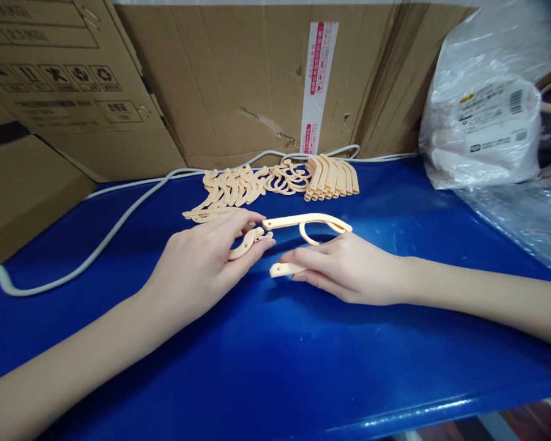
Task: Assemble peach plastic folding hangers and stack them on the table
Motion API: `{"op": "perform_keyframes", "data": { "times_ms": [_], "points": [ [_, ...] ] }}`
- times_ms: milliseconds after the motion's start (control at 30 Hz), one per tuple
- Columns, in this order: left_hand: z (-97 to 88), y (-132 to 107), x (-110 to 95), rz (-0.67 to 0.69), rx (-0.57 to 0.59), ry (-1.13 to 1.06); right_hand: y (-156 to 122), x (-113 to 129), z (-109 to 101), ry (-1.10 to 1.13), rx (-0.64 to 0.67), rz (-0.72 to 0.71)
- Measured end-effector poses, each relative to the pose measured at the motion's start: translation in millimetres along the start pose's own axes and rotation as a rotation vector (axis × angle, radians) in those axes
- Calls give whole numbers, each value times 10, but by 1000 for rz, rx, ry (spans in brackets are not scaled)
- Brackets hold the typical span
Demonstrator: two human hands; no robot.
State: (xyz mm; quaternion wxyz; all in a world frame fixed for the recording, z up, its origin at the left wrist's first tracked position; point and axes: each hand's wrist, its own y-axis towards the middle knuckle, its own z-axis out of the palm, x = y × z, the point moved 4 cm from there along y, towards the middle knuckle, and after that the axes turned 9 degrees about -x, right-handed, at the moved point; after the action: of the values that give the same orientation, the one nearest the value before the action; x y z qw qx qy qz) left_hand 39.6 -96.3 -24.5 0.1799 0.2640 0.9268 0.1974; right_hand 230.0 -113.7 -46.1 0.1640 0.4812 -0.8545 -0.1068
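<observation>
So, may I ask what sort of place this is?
Probably a workshop or packing-room bench: grouped cream hanger parts lie on a blue tabletop, with cardboard boxes standing behind.

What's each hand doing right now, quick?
Left hand: closed, holding a curved piece.
Right hand: closed, holding a bar, its near end sticking out.

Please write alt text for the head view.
A person's left hand holds small curved cream pieces and the right hand longer bent pieces above a blue table. Behind them lie clusters of similar cream pieces; cardboard boxes stand at the back and left, and a plastic-wrapped bundle at the far right.
</observation>
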Motion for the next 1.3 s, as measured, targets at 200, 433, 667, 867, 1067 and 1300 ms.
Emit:
{"op": "perform_keyframes", "data": {
  "times_ms": [200,433,667,867,1067,1300],
  "points": [
    [-19,10,17,-90,-3,55,11,-32,11,87,4,38],
    [-31,-6,-43,-50,33,-97,-3,-39,23,-25,18,-41],
    [27,-40,-124,166,62,-162,-8,-37,21,-83,-40,-47],
    [77,-32,-103,215,78,-88,3,-57,24,-53,-7,-9],
    [70,-30,-106,216,80,-129,5,-48,30,-82,-4,2],
    [62,-65,-131,235,84,-107,-12,-52,13,-129,-66,3]
  ]
}}
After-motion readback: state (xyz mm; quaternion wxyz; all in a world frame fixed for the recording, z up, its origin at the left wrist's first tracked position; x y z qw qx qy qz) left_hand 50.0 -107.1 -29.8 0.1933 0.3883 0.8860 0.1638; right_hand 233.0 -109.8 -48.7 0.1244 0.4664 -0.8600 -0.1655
